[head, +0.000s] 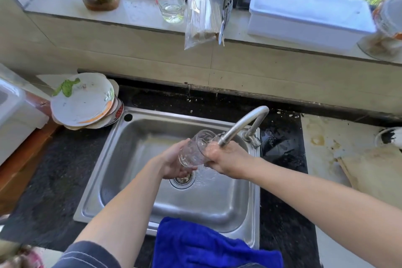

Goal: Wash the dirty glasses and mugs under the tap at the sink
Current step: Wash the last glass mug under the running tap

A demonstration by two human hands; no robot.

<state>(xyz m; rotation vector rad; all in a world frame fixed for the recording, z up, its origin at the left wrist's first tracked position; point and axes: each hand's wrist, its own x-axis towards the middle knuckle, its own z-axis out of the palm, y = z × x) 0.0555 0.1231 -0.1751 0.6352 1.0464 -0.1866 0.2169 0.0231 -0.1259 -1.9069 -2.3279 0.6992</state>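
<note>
Glass (194, 151) under running tap (243, 124), left hand (174, 162) and right hand (227, 159) both gripping; wet slip could crack it against sink (134, 137)

The left forearm (130, 200) and right forearm (304, 185) are bare, reach forward and converge at centre. The left hand (174, 162) faces palm-up, its fingers curled round the base of the glass (192, 150). The right hand (226, 159) is knuckles-up, its fingers curled against the glass's right side. A dark sleeve (87, 254) is pushed up above the left elbow.
</note>
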